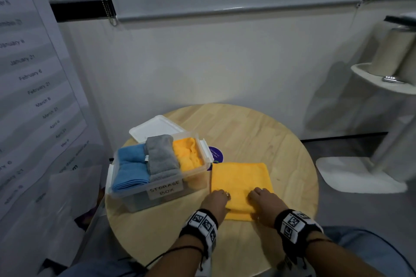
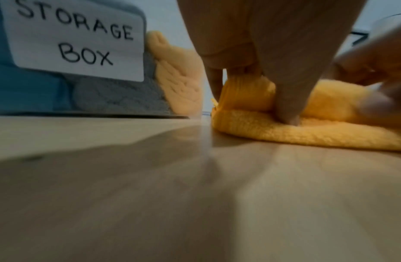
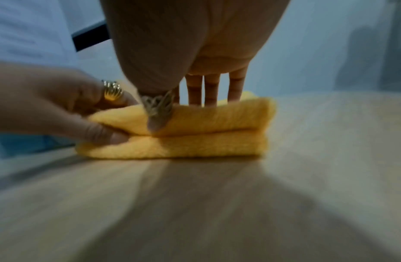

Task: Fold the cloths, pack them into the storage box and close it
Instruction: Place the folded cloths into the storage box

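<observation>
A yellow cloth (image 1: 240, 179) lies on the round wooden table (image 1: 258, 132), its near edge turned over into a thick fold (image 3: 195, 124). My left hand (image 1: 215, 201) pinches the fold's left end between thumb and fingers (image 2: 286, 99). My right hand (image 1: 264, 201) pinches the same fold on the right, thumb (image 3: 156, 113) in front and fingers behind. The clear storage box (image 1: 157, 189), labelled "STORAGE BOX" (image 2: 76, 39), stands open to the left and holds folded blue (image 1: 130, 168), grey (image 1: 161, 157) and yellow (image 1: 189, 155) cloths.
The box's white lid (image 1: 155, 128) lies behind the box. A purple round sticker (image 1: 215, 154) shows between box and cloth. A white stand with a shelf (image 1: 382, 78) is at the right, a printed poster (image 1: 33, 87) at the left.
</observation>
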`<state>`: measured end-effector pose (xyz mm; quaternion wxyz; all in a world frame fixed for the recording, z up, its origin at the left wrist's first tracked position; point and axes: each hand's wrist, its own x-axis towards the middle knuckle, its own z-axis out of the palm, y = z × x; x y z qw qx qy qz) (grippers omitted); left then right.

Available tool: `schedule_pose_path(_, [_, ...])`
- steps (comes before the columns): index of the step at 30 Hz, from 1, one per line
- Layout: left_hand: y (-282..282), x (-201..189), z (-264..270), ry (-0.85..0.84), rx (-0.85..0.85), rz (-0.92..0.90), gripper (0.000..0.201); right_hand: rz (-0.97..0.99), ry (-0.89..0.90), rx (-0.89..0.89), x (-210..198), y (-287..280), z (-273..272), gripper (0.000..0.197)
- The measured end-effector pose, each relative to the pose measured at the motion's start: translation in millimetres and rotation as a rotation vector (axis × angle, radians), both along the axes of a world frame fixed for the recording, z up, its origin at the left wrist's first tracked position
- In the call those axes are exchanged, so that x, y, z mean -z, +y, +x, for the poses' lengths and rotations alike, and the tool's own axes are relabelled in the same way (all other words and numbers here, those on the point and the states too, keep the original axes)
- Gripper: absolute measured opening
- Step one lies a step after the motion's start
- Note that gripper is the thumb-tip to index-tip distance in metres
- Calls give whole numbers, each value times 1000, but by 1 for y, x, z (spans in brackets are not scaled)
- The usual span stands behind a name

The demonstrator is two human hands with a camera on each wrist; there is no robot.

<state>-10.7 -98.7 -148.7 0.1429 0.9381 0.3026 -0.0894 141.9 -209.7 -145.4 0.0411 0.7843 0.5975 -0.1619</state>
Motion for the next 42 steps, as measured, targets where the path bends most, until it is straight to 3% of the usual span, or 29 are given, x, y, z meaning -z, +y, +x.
schedule_pose_path(5, [22,-7,-3,-204,-98,-157,27,23,133,118,-12,-13,24,33])
schedule_pose_path(10, [35,-9,-15,-584,-222,-420,10,387,611,310,-25,-22,53,26])
schedule_pose_path(12, [34,-8,-16,-692,-346,-524,17,429,736,406,-25,-21,58,16])
schedule_pose_path(14, [33,-2,-10,-760,-461,-536,39,382,747,491,-21,-13,57,27])
schedule_pose_path(16, [28,0,-1,-774,-520,-508,41,303,692,554,-15,-4,53,32])
schedule_pose_path(18, [24,2,7,-729,-530,-455,29,227,615,573,-8,3,49,25])
schedule_pose_path(21, [19,3,10,-687,-442,-393,32,146,543,626,-2,9,49,43])
schedule_pose_path(25, [18,-4,19,-563,-434,-304,32,137,490,685,8,16,48,43])
schedule_pose_path(29, [24,-4,31,-142,-291,-91,52,164,424,713,19,19,48,36])
schedule_pose_path(33, [19,-6,36,105,-264,46,54,191,377,768,15,22,49,32])
schedule_pose_path(35, [15,-4,40,65,-248,211,48,321,174,652,8,23,45,30])
schedule_pose_path(37, [9,-3,46,-91,-185,309,37,444,77,403,5,31,38,29])
schedule_pose_path(40, [3,13,49,-84,8,249,35,335,242,40,12,38,29,23])
schedule_pose_path(42, [-1,18,40,-14,-17,106,39,274,320,-25,19,37,31,24])
